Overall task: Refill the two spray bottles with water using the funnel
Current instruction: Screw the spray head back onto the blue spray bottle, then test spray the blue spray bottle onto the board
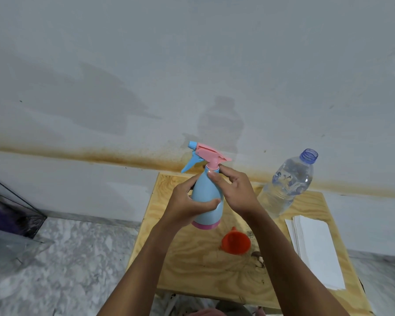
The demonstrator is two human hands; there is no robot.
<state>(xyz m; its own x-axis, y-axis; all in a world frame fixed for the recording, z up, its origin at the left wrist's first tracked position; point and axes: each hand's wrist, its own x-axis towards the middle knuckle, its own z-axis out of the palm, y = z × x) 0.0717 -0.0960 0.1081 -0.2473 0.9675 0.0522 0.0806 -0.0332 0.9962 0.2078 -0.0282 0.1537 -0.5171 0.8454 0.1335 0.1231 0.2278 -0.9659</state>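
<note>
Both hands grasp the light-blue plastic spray bottle [206, 201]: left hand [187, 205] wraps its body, right fingers [214, 173] pinch the collar; a loose grip could let it twist free.

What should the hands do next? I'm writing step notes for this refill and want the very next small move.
Probably twist the pink spray head off. The left hand grips the blue spray bottle around its body, and the right hand pinches the collar at the neck, head still on. The orange funnel lies unused on the wooden board, and the water bottle stands uncapped.
</note>
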